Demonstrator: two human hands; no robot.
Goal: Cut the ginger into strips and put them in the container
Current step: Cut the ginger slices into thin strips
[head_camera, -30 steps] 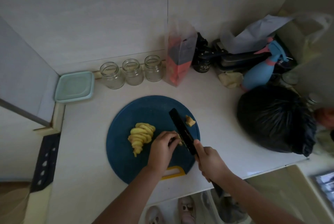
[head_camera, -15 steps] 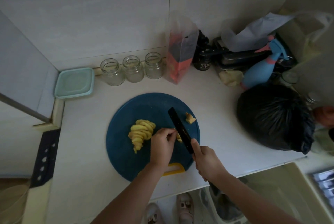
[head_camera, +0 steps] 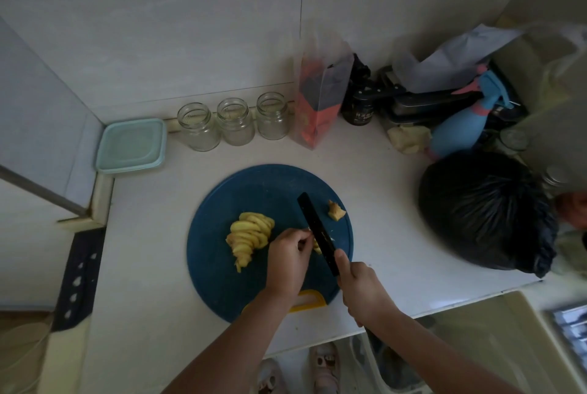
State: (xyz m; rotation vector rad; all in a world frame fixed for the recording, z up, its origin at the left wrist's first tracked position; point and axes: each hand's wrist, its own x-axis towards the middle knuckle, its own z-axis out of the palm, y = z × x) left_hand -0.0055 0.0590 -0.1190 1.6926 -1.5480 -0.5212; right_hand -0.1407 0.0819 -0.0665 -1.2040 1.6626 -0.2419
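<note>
A round blue cutting board (head_camera: 222,279) lies on the white counter. A fanned pile of yellow ginger slices (head_camera: 251,234) rests left of its centre. My left hand (head_camera: 287,258) pinches a small piece of ginger (head_camera: 316,246) against the board, right beside the blade. My right hand (head_camera: 362,290) grips the handle of a black knife (head_camera: 316,230), whose blade stands edge-down on that piece. A ginger end scrap (head_camera: 336,210) lies on the board to the right of the blade. A pale green lidded container (head_camera: 131,145) sits at the back left corner.
Three empty glass jars (head_camera: 235,122) line the back wall, beside an orange-and-clear bag (head_camera: 319,101). A black plastic bag (head_camera: 486,209) bulks at the right, with a blue spray bottle (head_camera: 460,126) and clutter behind it. The counter's front edge runs just below the board.
My left hand has slid a little up and back along the ginger piece, and the knife has shifted slightly with it. The slice pile and scrap have not moved.
</note>
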